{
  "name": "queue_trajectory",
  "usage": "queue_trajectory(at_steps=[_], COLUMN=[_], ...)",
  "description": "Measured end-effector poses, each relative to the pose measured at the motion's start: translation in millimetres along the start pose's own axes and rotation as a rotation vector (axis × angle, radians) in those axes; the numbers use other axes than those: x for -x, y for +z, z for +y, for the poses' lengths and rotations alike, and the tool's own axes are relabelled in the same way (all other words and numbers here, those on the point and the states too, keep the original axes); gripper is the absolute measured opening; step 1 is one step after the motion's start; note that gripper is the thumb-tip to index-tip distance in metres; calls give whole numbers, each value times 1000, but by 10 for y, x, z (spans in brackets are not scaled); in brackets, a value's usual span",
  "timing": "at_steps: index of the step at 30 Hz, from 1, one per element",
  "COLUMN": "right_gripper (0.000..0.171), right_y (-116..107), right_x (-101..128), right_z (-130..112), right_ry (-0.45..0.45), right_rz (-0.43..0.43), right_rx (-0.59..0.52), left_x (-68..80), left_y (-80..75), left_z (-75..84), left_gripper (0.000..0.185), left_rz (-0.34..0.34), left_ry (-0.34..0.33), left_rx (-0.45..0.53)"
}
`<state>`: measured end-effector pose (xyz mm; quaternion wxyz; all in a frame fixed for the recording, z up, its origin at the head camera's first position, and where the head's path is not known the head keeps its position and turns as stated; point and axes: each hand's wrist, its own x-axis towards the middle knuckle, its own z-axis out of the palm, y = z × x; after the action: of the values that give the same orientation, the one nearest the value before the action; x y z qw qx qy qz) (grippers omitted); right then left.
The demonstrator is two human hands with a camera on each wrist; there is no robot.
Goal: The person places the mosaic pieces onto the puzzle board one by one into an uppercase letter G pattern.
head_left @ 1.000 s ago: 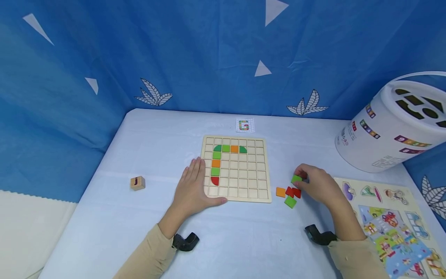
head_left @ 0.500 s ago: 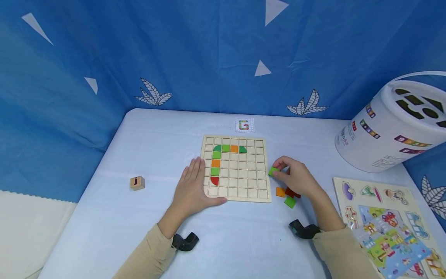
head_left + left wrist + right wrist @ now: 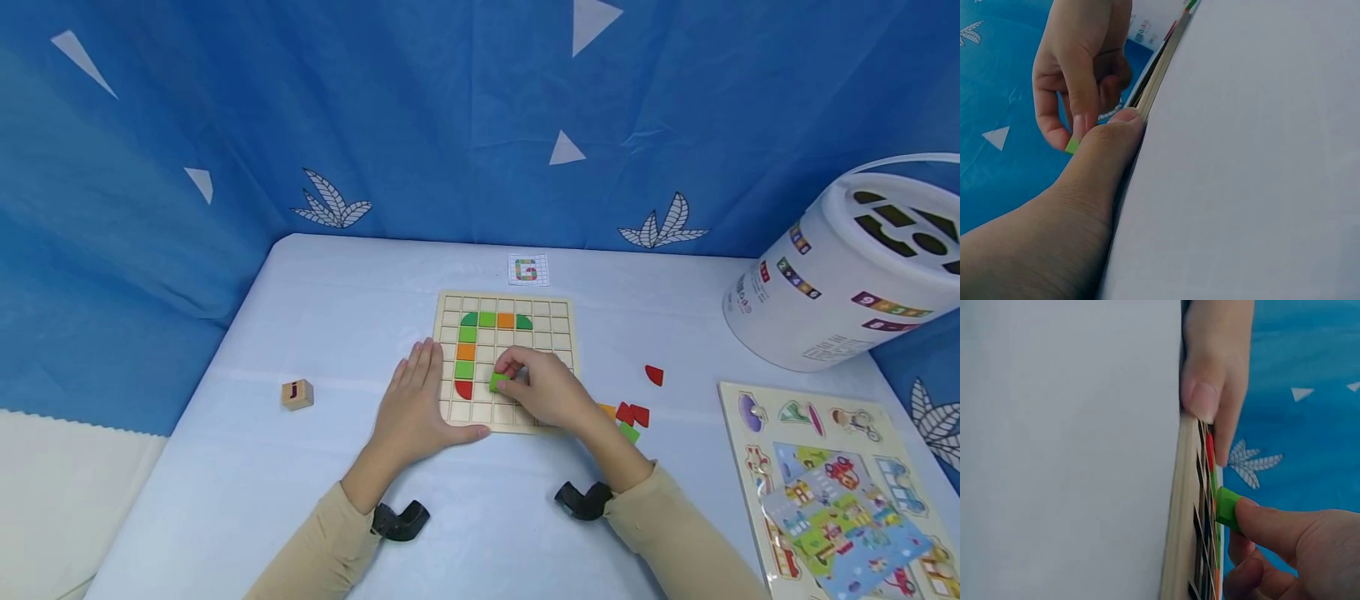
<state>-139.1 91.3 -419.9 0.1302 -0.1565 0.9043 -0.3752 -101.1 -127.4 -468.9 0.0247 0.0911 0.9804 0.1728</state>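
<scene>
A wooden grid board lies mid-table, with green, orange and red tiles set in its upper row and left column. My left hand rests along the board's left edge, fingers straight, its thumb at the near edge. Over the lower middle of the grid, my right hand pinches a green square tile between thumb and fingertips. In the right wrist view the tile is tilted close to the board's face; contact with it is unclear. Right of the board lie red tiles with an orange and a green one, partly hidden behind the right hand.
A small pattern card lies behind the board. A single red tile sits farther right. At left is a wooden letter cube. A white bucket and a picture puzzle board stand and lie at right.
My right hand has carried the green tile left from the loose pile to over the grid. A red tile it covered now shows. The left hand stays put.
</scene>
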Motion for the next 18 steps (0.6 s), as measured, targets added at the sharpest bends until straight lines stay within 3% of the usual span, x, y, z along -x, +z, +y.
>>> queue_trajectory(at_steps=[18], right_gripper=[11], right_y=[193], right_x=[-62], right_z=[-88], right_ry=[-70], right_rz=[-10], right_rx=[85], left_x=[3], left_y=[0], left_z=[11], left_gripper=[140], left_rz=[4], left_ry=[2], left_rx=[-5])
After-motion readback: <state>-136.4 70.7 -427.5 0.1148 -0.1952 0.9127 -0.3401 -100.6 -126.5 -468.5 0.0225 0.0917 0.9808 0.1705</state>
